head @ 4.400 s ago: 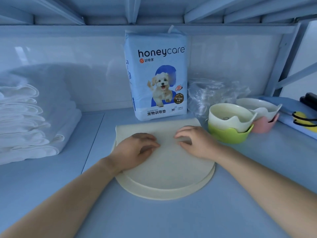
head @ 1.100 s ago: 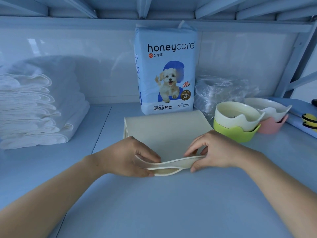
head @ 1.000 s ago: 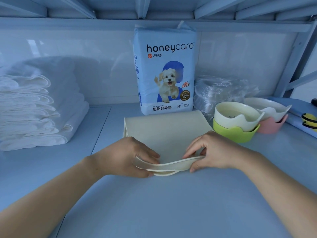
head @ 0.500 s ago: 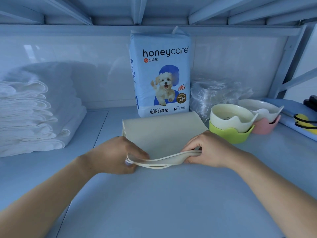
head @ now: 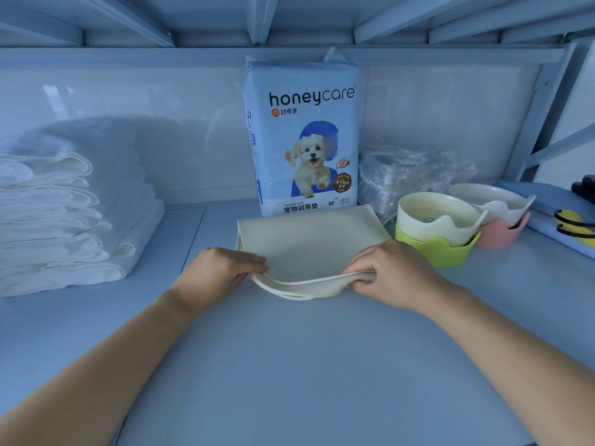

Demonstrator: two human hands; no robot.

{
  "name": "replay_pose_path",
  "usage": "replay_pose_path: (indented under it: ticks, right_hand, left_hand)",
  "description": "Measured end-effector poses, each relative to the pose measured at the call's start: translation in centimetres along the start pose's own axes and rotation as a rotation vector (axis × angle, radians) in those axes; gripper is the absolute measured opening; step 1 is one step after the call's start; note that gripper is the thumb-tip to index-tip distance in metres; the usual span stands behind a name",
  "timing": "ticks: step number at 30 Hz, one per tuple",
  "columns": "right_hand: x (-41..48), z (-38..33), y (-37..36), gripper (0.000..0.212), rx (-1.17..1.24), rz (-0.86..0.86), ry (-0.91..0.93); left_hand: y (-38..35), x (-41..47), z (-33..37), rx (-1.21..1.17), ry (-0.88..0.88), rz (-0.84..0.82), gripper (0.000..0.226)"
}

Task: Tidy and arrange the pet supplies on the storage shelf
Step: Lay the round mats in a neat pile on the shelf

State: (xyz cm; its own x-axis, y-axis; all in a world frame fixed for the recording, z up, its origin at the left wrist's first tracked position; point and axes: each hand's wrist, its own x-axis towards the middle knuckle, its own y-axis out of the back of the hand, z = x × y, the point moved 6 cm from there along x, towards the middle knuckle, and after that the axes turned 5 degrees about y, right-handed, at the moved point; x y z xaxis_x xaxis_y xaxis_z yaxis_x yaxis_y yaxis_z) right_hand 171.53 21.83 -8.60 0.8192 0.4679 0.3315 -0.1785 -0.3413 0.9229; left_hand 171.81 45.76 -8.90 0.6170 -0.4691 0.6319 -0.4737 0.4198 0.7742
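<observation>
A cream rubbery mat [head: 309, 243] lies folded over on the blue shelf [head: 289, 365], its curved near edges stacked in two layers. My left hand [head: 222, 268] pinches the mat's near left corner. On the near right corner my right hand [head: 392, 272] holds both layers together. Behind the mat a blue-and-white pack of honeycare training pads [head: 304, 136] stands upright against the back wall.
A stack of folded white pads [head: 58, 220] sits at the left. Crumpled clear plastic [head: 409, 172] lies right of the pack. A white bowl in a green holder [head: 438, 233] and one in a pink holder [head: 495, 217] stand at right, before a blue item with a yellow-black object [head: 573, 223].
The mat lay flat under both palms 4.4 s ago; it is now folded. In the last second my hands have slid apart toward the near corners.
</observation>
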Motion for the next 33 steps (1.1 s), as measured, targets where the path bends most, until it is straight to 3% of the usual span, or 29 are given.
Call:
replay_pose_path:
  ticks: [6,9,12,18,21,27,31,33]
  right_hand:
    - [-0.6,-0.1,-1.4,0.030,0.070,-0.090,0.034]
    - [-0.7,0.5,-1.8,0.054,0.162,-0.153,0.032]
    - [-0.6,0.6,-2.2,0.067,0.282,-0.194,0.027]
    - [-0.7,0.5,-3.4,0.062,0.316,-0.269,0.045]
    - [-0.8,0.7,-3.8,0.068,0.333,-0.294,0.046]
    - [-0.7,0.4,-4.7,0.066,0.344,-0.293,0.056]
    - [-0.5,0.1,-5.4,0.059,0.324,-0.274,0.068]
    - [-0.4,-0.1,-5.5,0.055,0.316,-0.254,0.061]
  left_hand:
    - [-0.4,-1.0,-1.5,-0.113,0.121,-0.130,0.035]
    - [-0.3,-1.9,-2.6,-0.250,0.247,-0.237,0.039]
    - [-0.4,-2.3,-2.3,-0.269,0.237,-0.350,0.041]
    - [-1.0,-1.8,-1.7,-0.341,0.235,-0.377,0.047]
    - [-1.2,-1.6,-1.9,-0.337,0.229,-0.323,0.038]
    - [-1.7,-1.8,-1.7,-0.307,0.149,-0.369,0.030]
    - [-1.6,-1.9,-2.1,-0.278,0.153,-0.326,0.051]
    - [-1.6,-1.9,-2.4,-0.259,0.174,-0.310,0.045]
